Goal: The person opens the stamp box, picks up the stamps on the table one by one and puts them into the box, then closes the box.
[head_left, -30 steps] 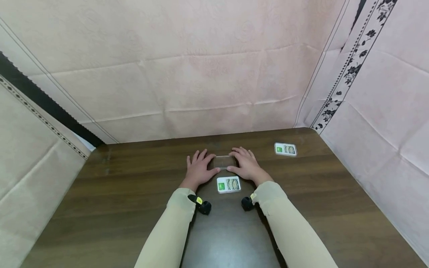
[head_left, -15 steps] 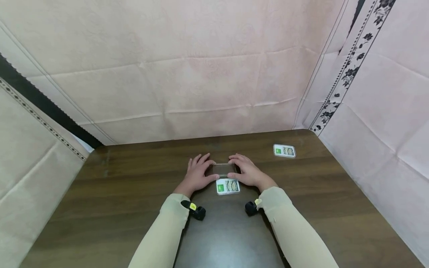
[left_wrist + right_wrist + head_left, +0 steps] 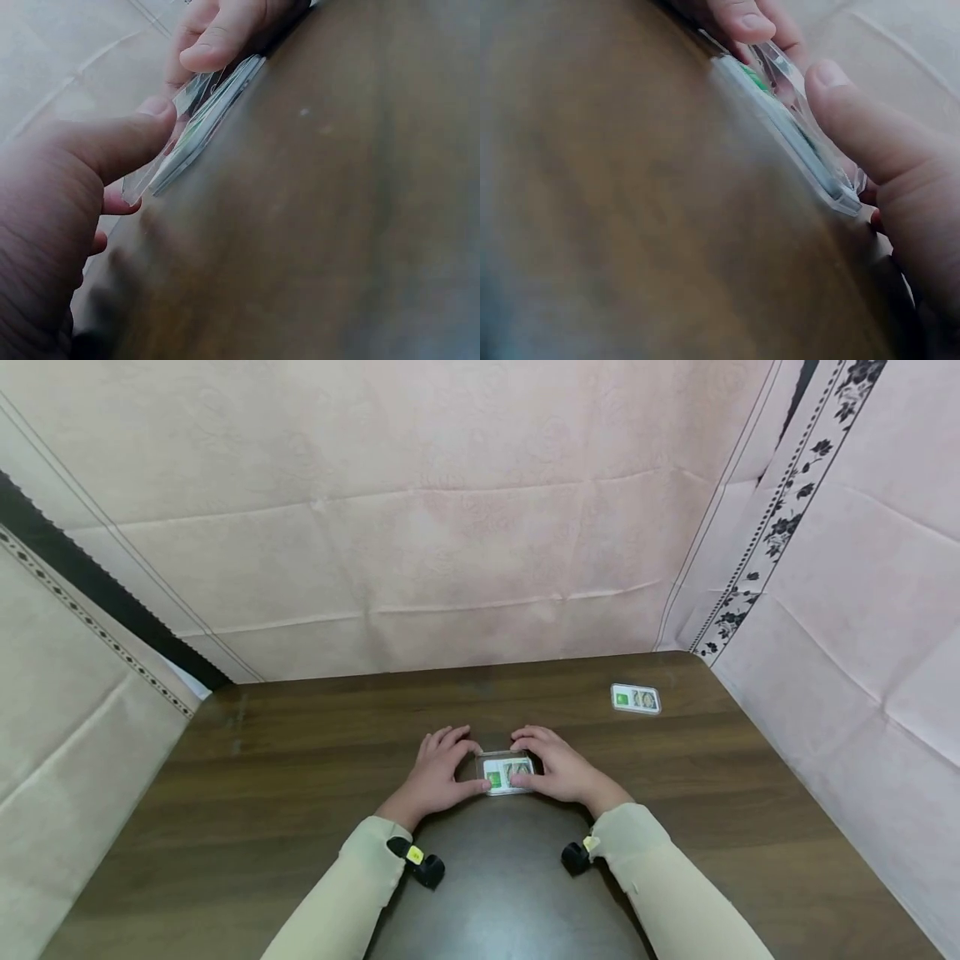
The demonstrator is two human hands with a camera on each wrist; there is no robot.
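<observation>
A clear plastic lid (image 3: 139, 186) is pinched at its two ends between my left hand (image 3: 437, 781) and my right hand (image 3: 564, 768). Thumbs are on the near side, and the other fingers reach round the far side. Right beneath the lid, a flat clear case (image 3: 494, 776) with a white and green printed face lies on the table. Both wrist views show the lid tilted close over the case (image 3: 795, 146), with a narrow gap along part of the edge. My right thumb overlaps the case's printed face in the head view.
A similar white and green case (image 3: 635, 698) lies at the back right of the brown wooden table (image 3: 300, 793). Pale cloth (image 3: 450, 527) hangs behind the table and along both sides. Each wrist carries a small black camera, the left one (image 3: 429, 871) above the table's near part.
Both hands have brought the clear lid toward the body, from behind the near case to over it. The forearms have drawn back and spread slightly. The far case stays put.
</observation>
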